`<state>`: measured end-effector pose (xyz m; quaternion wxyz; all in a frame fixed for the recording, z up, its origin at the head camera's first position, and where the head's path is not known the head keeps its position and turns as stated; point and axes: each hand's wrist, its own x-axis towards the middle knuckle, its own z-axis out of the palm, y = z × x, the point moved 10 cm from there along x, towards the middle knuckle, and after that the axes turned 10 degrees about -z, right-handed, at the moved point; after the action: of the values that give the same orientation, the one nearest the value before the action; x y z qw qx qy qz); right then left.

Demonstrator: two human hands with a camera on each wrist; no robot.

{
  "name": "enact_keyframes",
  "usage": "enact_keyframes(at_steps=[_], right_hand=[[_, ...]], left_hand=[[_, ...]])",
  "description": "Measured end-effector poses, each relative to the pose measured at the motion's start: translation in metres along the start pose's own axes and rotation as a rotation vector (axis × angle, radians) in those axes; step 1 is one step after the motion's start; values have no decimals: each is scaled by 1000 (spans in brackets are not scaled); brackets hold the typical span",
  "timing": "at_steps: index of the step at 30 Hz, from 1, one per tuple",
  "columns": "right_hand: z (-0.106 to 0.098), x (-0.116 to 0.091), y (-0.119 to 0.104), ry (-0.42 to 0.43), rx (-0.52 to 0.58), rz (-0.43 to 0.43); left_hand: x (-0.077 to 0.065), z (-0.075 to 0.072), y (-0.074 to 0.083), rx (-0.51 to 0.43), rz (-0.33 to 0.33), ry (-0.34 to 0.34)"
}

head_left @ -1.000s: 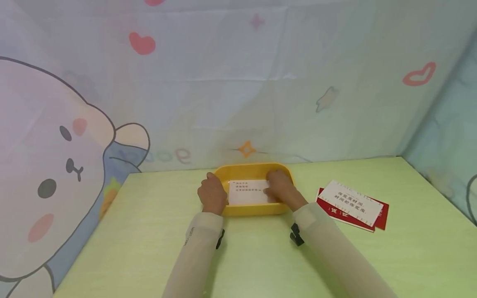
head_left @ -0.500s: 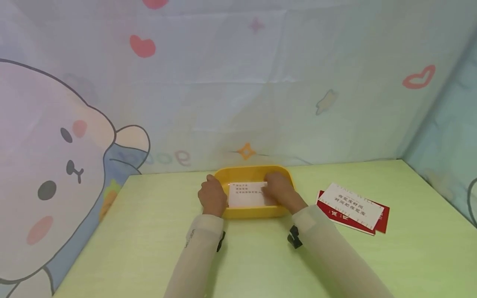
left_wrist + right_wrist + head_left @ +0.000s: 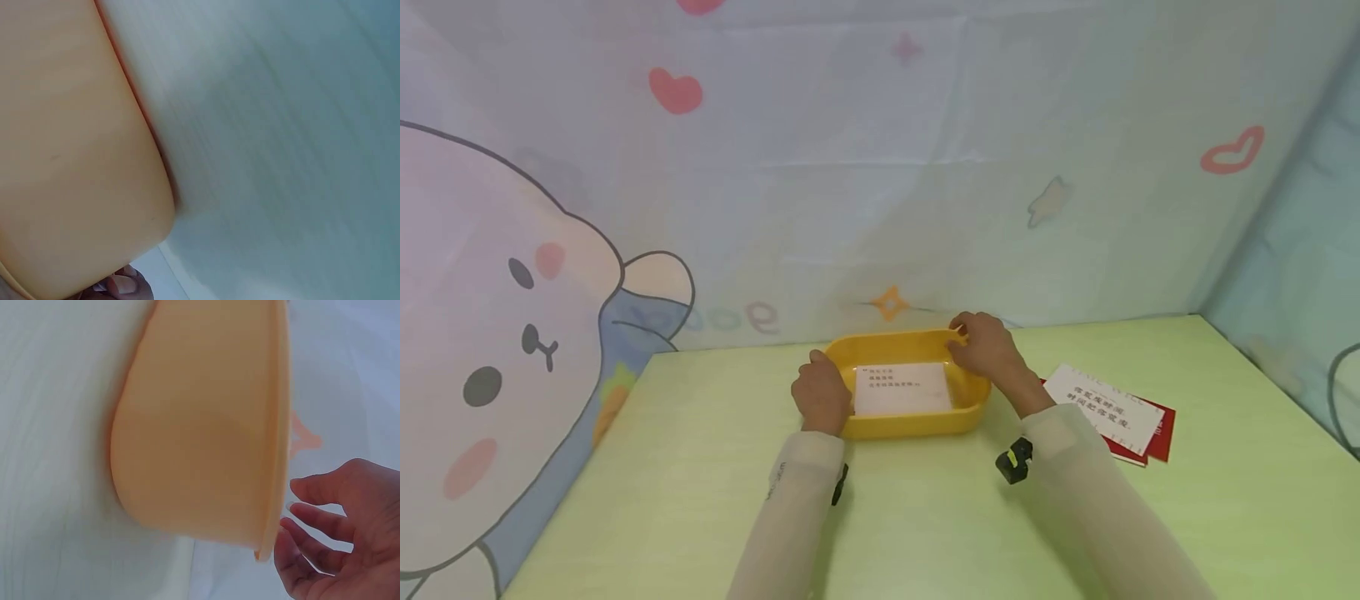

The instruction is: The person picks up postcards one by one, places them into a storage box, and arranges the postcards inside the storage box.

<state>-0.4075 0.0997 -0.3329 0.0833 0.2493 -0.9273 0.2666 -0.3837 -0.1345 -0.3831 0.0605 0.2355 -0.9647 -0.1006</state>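
Observation:
A yellow plastic basin (image 3: 917,426) with rounded corners stands upright on the table. Inside it lies a white card (image 3: 901,398) with several short lines of printed characters. My left hand (image 3: 822,397) grips the basin's left end; in the left wrist view its fingertips (image 3: 126,285) show beyond the basin's wall. My right hand (image 3: 988,354) is at the right end, near the far corner, and holds nothing. Seen from the right wrist, its fingers bend loosely, with the fingertips right by the rim.
To the right lies a small pile with a white printed card (image 3: 1105,407) on top of red cards (image 3: 1163,437). A cloth backdrop (image 3: 820,208) with cartoon prints hangs behind the pale green table (image 3: 917,533). A dark cable (image 3: 1336,400) shows at the far right.
My right hand has come up out of the basin, off the white card, and moved right to the rim. My left hand stays at the left end.

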Motion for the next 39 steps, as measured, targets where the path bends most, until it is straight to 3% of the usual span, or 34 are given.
enact_keyframes(at_steps=[16,27,39], right_hand=[[-23,-30,33,78,48,78],[-29,-55,67,-7,34,103],[-19,-88,111,-139,-14,238]], left_hand=[[-1,10,8,10,18,4],[1,18,9,11,13,-16],[-2,22,-5,10,11,-28]])
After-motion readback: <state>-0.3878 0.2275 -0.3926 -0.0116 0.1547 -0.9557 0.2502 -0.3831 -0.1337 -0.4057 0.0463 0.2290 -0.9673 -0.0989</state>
